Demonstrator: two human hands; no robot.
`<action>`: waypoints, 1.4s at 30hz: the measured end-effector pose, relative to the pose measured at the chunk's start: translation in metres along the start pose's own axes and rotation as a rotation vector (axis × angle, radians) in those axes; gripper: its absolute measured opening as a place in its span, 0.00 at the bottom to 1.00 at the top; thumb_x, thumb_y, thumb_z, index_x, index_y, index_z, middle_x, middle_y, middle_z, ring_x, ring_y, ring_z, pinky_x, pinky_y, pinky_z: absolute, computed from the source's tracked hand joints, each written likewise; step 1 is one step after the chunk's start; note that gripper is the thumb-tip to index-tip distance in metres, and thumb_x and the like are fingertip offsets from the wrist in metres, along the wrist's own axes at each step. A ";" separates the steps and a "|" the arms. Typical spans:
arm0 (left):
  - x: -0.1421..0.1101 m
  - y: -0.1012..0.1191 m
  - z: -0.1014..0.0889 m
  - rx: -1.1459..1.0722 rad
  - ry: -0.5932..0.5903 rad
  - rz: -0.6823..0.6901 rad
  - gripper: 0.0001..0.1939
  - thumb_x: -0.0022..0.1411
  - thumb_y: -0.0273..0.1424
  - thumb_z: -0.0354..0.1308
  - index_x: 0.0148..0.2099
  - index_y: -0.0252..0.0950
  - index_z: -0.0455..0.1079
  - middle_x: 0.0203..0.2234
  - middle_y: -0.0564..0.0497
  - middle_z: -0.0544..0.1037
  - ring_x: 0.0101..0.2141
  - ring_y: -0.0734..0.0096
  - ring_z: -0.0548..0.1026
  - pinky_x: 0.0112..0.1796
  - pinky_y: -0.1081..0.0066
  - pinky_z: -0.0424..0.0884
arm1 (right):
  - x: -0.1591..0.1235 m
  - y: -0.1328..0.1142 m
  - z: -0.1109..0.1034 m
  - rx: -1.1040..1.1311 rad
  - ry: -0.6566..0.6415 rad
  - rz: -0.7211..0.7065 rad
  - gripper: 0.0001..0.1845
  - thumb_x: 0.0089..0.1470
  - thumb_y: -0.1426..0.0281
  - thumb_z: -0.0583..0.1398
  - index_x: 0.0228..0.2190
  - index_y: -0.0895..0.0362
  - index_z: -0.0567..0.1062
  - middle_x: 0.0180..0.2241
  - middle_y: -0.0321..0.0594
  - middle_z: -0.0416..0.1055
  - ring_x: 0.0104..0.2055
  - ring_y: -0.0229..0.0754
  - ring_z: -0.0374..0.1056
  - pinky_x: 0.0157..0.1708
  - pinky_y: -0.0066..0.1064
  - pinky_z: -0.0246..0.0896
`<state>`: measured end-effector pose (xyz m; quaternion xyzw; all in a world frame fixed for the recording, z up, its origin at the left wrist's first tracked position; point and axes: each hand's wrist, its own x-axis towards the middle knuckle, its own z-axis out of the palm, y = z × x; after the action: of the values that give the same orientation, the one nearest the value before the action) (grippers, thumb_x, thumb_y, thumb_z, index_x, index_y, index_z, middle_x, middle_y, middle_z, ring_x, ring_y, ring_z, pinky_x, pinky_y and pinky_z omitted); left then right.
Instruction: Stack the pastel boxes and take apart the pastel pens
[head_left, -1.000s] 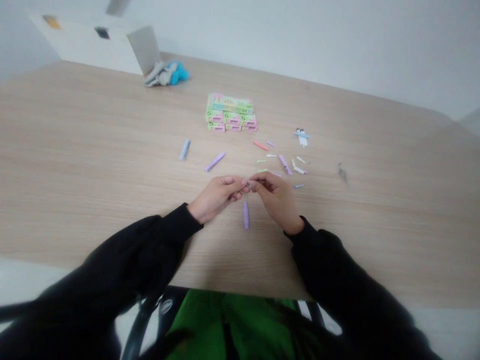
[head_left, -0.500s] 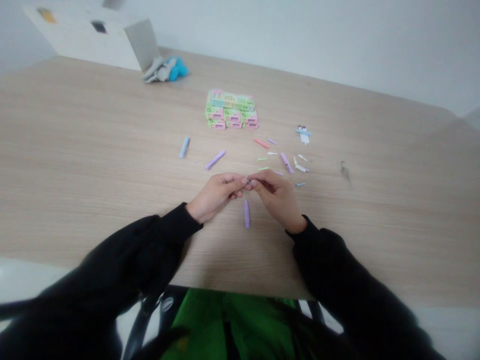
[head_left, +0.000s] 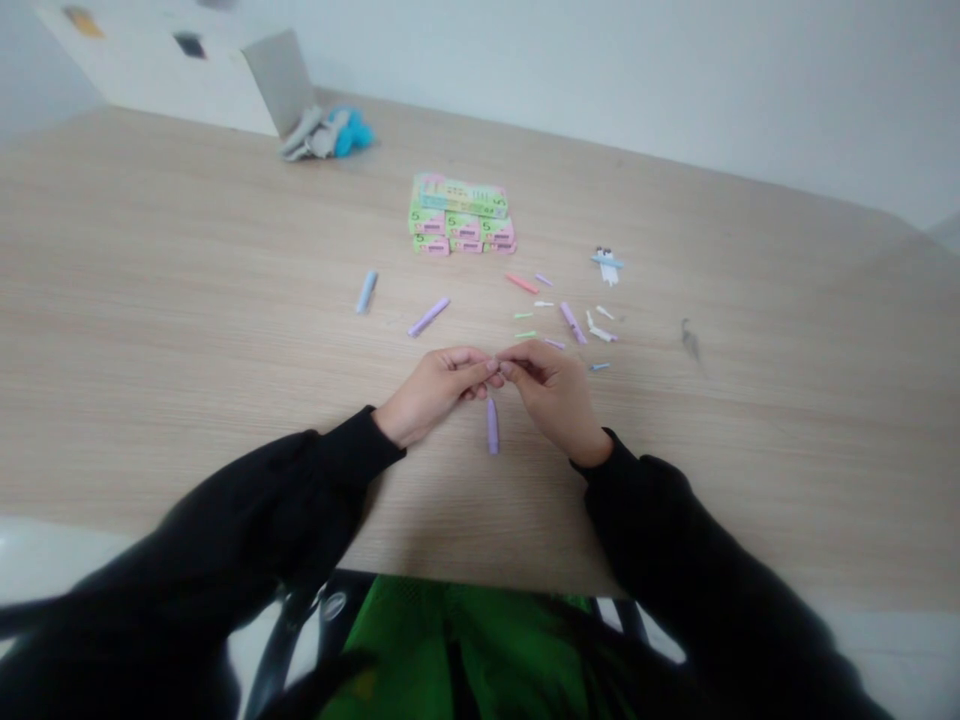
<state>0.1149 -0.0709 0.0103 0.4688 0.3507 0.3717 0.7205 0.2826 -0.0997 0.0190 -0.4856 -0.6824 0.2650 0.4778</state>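
Fingertip to fingertip, my left hand and my right hand meet above the middle of the table. Both are closed in a pinch around something tiny between them, too small to make out. Just below the fingertips lies a purple pen-shaped piece. Another purple stick rests beyond my left hand, with a light blue piece farther left. Past my right hand lie a purple holder, a coral stick, small green pieces, white pieces and a small blue piece.
Stacked green and pink boxes stand behind the loose pieces. White tags with a blue stick lie to their right. At the back left, grey and blue gloves lie against a white box. A dark smudge-like thing shows at right.
My hands stay almost in place, with the fingertips shifting slightly around the tiny thing. The table's contents appear a little higher in the view; nothing else visibly moves.
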 end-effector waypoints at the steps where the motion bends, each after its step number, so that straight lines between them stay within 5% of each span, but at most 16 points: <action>1: 0.000 0.000 0.000 -0.003 -0.004 0.002 0.11 0.53 0.35 0.69 0.31 0.32 0.75 0.27 0.52 0.78 0.24 0.80 0.66 0.28 0.74 0.61 | 0.000 0.000 0.000 -0.022 0.004 -0.007 0.07 0.56 0.75 0.60 0.31 0.53 0.79 0.30 0.36 0.75 0.35 0.39 0.69 0.36 0.34 0.63; 19: -0.001 0.006 0.001 -0.093 -0.055 -0.055 0.09 0.58 0.31 0.66 0.30 0.31 0.73 0.24 0.52 0.76 0.24 0.80 0.68 0.31 0.74 0.63 | -0.001 -0.004 -0.001 0.014 -0.015 0.041 0.07 0.55 0.75 0.60 0.31 0.54 0.78 0.30 0.35 0.75 0.34 0.38 0.69 0.36 0.33 0.63; 29: -0.004 0.011 0.001 -0.173 -0.055 -0.103 0.05 0.58 0.25 0.63 0.30 0.29 0.74 0.23 0.51 0.77 0.25 0.80 0.70 0.29 0.77 0.64 | -0.001 -0.001 -0.002 0.226 -0.012 0.138 0.04 0.54 0.72 0.62 0.31 0.55 0.79 0.26 0.33 0.73 0.30 0.36 0.68 0.33 0.32 0.64; 42: -0.004 0.014 0.003 -0.100 -0.031 -0.067 0.06 0.56 0.26 0.64 0.27 0.30 0.74 0.20 0.52 0.75 0.22 0.81 0.67 0.27 0.78 0.62 | -0.004 -0.005 -0.002 0.162 0.022 0.127 0.05 0.54 0.74 0.62 0.32 0.56 0.79 0.25 0.33 0.72 0.29 0.36 0.68 0.32 0.31 0.63</action>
<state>0.1128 -0.0713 0.0251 0.4257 0.3362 0.3571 0.7604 0.2827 -0.1051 0.0221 -0.4906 -0.6213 0.3435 0.5054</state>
